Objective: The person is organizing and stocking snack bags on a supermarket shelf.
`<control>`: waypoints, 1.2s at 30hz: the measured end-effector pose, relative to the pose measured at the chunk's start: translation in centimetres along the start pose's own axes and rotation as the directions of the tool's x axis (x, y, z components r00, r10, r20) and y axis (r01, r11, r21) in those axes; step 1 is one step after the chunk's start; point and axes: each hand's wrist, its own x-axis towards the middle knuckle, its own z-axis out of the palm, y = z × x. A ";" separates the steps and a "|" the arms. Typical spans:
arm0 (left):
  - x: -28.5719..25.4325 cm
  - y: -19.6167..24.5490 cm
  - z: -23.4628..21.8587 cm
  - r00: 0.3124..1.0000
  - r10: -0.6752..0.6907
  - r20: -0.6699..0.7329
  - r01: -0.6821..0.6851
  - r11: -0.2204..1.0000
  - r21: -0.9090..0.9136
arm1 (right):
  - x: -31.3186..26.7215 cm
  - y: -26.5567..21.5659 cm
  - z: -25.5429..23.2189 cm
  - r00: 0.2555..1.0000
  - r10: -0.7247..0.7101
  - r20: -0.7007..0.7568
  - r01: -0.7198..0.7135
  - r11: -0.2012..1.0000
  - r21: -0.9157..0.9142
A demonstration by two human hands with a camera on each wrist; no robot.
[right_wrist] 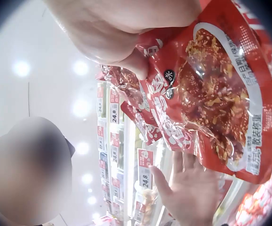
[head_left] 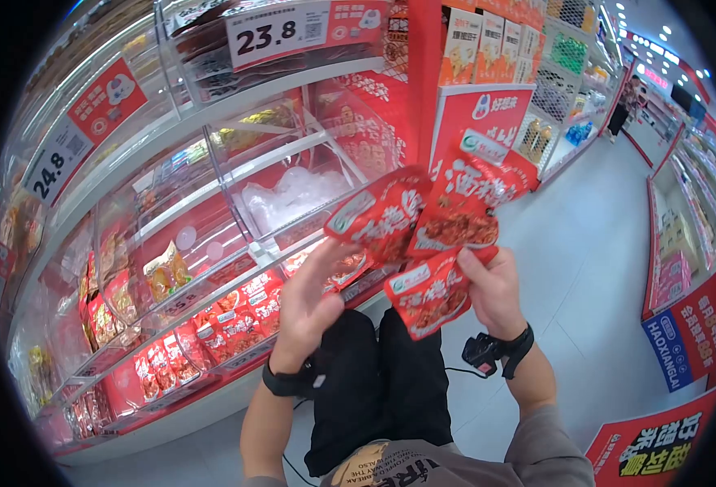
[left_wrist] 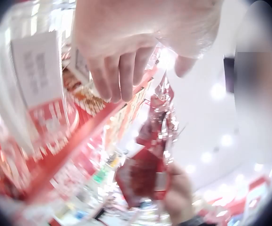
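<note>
My right hand (head_left: pixel 496 296) pinches a fan of red snack pouches between thumb and fingers. One pouch (head_left: pixel 431 296) is under the thumb, a second (head_left: pixel 467 203) stands above it, and a third (head_left: pixel 382 215) leans to the left. The nearest pouch (right_wrist: pixel 225 99) shows a picture of chunky reddish food in the right wrist view. Just left of the pouches is my left hand (head_left: pixel 305 304), its fingertips partly hidden in the head view. In the right wrist view the left palm (right_wrist: pixel 192 193) faces the pouches with fingers extended and nothing held.
Clear-walled bins of packaged snacks fill the left side, with similar red packets (head_left: pixel 236 321) in the lower row. A 23.8 price sign (head_left: pixel 293 32) hangs above. Shelving (head_left: pixel 691 219) lines the right of the aisle floor (head_left: pixel 577 268). Far off, a person (head_left: pixel 624 105) stands.
</note>
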 end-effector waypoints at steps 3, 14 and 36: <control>-4.3 -1.9 2.4 0.988 -0.141 0.070 0.156 0.934 -0.322 | -3.5 2.1 0.4 0.963 0.268 0.025 -0.269 0.958 0.099; -7.5 -1.1 3.8 0.794 -0.518 -0.319 0.453 0.853 -0.259 | -8.9 7.4 1.2 0.784 0.608 0.125 -0.619 0.781 0.082; -9.5 -1.1 3.5 0.711 -0.552 -0.436 0.449 0.833 -0.324 | -7.4 6.6 -0.2 0.906 0.362 -0.218 -0.245 0.871 0.426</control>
